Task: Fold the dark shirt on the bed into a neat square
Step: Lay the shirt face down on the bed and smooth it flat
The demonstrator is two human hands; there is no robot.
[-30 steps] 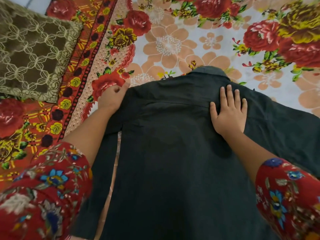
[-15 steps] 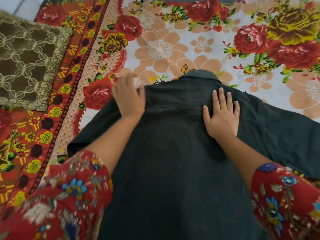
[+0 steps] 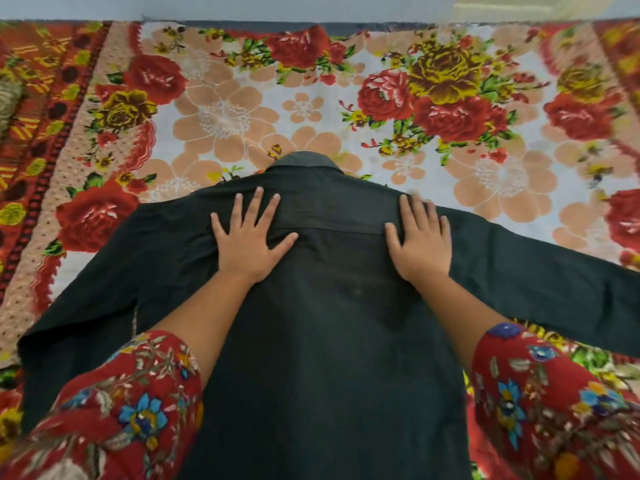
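Observation:
The dark shirt point(image 3: 332, 341) lies back-up on the flowered bedspread point(image 3: 242, 109), collar pointing away from me. Both sleeves are spread out, one to the left and one to the right. My left hand point(image 3: 247, 240) presses flat on the left shoulder area with fingers spread. My right hand point(image 3: 420, 242) lies flat on the right shoulder, fingers straight. Neither hand holds any cloth. The shirt's lower hem is out of view below.
A brown patterned cushion point(image 3: 7, 102) shows only as a sliver at the far left edge. The bed's far edge point(image 3: 311, 24) meets a pale floor or wall at the top. Bare bedspread lies beyond the collar and to both sides.
My left hand let go of the left shoulder edge and moved inward to lie flat. The left sleeve now lies spread out. My right hand slid right toward the shoulder. The view tilted up.

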